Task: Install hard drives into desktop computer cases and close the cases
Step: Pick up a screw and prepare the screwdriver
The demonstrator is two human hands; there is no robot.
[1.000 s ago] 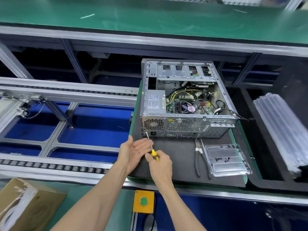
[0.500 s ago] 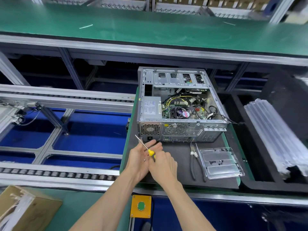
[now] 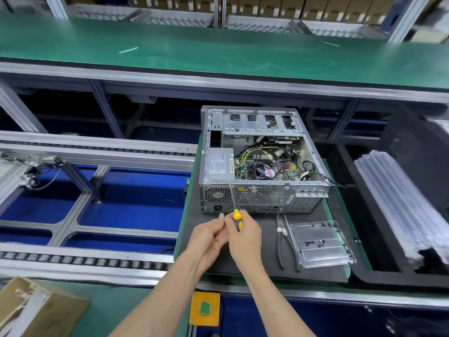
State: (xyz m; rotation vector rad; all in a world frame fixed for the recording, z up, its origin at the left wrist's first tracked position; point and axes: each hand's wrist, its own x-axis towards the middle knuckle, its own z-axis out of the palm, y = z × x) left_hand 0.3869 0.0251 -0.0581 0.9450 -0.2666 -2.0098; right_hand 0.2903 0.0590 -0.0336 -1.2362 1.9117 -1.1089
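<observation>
The right hand (image 3: pixel 245 239) grips a yellow-handled screwdriver (image 3: pixel 236 216), shaft angled up toward the case; the left hand (image 3: pixel 209 239), fingers curled, meets it at the handle. Both hover over a dark mat (image 3: pixel 262 268) on the green tabletop (image 3: pixel 340 229). Just beyond them stands the open computer case (image 3: pixel 262 161). To their right lie pliers (image 3: pixel 283 242) and a clear tray (image 3: pixel 320 244) of screws.
</observation>
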